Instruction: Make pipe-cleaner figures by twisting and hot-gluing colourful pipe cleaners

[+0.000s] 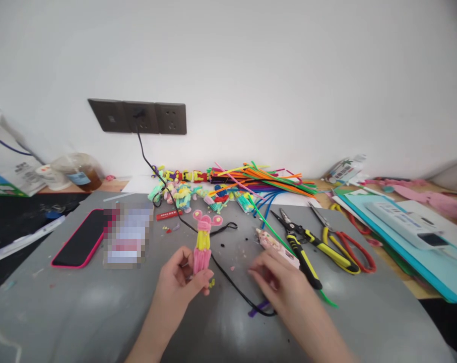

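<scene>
A small pink and yellow pipe-cleaner figure [203, 242] with two round ears stands upright in my left hand [185, 280], whose thumb and fingers close round its lower part. My right hand [275, 277] is to the right, over the grey mat, its fingers bent and slightly blurred. Partly behind that hand lies a pale pink patterned object [268, 241]. Whether the right fingers touch it or hold anything small is hidden. Beneath the right hand, a purple piece [257, 308] and a black cable [234, 283] show on the mat.
Colourful pipe cleaners [266, 179] and small fuzzy pieces [185, 194] lie along the back. Pliers [300, 247] and red-yellow scissors [341, 239] are at right, near a teal folder [420, 252]. A pink-edged phone [80, 242] lies left. The cable runs to a wall socket [137, 117].
</scene>
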Motion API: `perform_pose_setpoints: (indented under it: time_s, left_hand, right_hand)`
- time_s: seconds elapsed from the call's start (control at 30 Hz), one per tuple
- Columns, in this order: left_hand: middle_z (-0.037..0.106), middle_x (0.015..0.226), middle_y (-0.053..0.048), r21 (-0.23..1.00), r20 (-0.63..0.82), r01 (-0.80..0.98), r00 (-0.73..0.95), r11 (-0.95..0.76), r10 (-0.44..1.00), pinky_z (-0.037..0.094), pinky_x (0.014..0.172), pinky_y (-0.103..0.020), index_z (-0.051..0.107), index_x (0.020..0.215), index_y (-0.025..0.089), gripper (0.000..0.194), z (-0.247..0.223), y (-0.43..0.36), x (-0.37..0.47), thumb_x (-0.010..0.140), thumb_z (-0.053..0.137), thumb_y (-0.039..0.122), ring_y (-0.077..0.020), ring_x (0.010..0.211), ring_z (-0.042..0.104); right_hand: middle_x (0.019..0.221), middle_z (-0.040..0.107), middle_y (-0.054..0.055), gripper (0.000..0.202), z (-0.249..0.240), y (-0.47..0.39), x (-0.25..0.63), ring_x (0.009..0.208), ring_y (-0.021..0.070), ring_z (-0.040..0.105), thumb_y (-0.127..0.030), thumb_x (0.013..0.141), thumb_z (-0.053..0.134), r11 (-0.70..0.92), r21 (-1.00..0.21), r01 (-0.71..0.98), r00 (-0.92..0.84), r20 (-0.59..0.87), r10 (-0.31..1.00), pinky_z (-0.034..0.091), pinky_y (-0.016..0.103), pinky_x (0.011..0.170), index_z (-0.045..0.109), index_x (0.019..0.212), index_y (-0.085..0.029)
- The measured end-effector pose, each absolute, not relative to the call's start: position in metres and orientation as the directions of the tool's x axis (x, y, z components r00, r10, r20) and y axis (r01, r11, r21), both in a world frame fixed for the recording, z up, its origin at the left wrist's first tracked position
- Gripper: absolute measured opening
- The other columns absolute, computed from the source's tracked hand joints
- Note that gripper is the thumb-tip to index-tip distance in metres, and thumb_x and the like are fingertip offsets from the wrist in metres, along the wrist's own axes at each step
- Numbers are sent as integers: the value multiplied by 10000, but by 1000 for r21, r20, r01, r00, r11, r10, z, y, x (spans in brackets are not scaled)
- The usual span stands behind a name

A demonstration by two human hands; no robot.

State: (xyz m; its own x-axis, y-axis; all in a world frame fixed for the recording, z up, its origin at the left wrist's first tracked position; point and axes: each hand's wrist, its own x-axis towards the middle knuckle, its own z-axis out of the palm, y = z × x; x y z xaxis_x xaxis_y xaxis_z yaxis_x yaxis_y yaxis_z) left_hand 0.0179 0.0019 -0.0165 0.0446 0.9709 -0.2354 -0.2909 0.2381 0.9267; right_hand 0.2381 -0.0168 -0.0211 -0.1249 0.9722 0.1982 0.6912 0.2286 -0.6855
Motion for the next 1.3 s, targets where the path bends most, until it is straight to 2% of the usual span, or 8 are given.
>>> perform_pose_setpoints:
  time_s: [0.07,0.17,0.27,0.6,0.77,0.87,1.07,1.3]
  left_hand:
    - [471,633,74,923,-240,-299,50,244,969,511,491,-189,448,646,186,507,-19,1,19,627,888,437,-67,539,501]
    - [471,631,70,911,-250,-318,79,262,965,513,501,-196,425,650,193,531,-21,0,18,619,888,453,-71,546,490]
    - [466,624,71,905,-251,-329,99,270,963,514,508,-195,407,645,196,544,-23,-1,16,620,888,448,-67,545,472]
    - [438,617,63,911,-260,-302,110,281,959,514,512,-201,335,598,203,587,-23,-1,16,633,876,429,-71,544,463]
    - [414,624,68,918,-260,-283,99,278,960,517,518,-203,340,601,204,569,-23,-1,16,642,868,412,-75,553,467]
    - [408,632,70,925,-253,-266,106,273,962,518,523,-206,341,607,206,554,-26,-1,15,657,856,403,-77,556,472]
    - [430,638,70,950,-210,-186,211,250,955,514,530,-220,331,619,211,525,-34,1,12,723,812,395,-82,551,484]
    - [444,644,68,962,-184,-156,227,223,956,487,536,-231,318,630,221,516,-37,-1,15,743,797,377,-96,551,501]
  right_hand:
    - [784,643,36,185,-31,-2,223,620,186,600,-102,885,545,334,-579,744,-219,262,940,432,284,571,619,777,-232]
    - [781,668,37,165,-51,8,216,687,217,604,-61,817,600,446,-331,831,-343,326,881,391,304,613,623,787,-221]
    - [755,667,24,150,-61,10,220,699,229,584,-79,790,660,455,-248,855,-360,349,866,336,324,640,628,777,-224]
    - [712,651,8,175,-67,17,220,678,213,591,-91,844,618,472,-238,849,-374,360,855,303,324,648,613,730,-224]
    - [718,650,8,183,-62,17,224,674,205,620,-94,888,564,466,-272,842,-365,350,863,344,326,685,584,749,-212]
    - [721,634,3,194,-43,15,226,682,195,622,-72,899,527,467,-332,820,-358,339,870,365,313,677,556,768,-213]
    - [749,571,-4,153,10,6,214,667,189,545,-139,961,521,396,-558,729,-240,333,912,363,303,642,558,840,-225]
    - [770,561,-13,154,19,9,189,688,180,515,-108,961,533,450,-522,725,-222,441,869,315,315,691,556,855,-217]
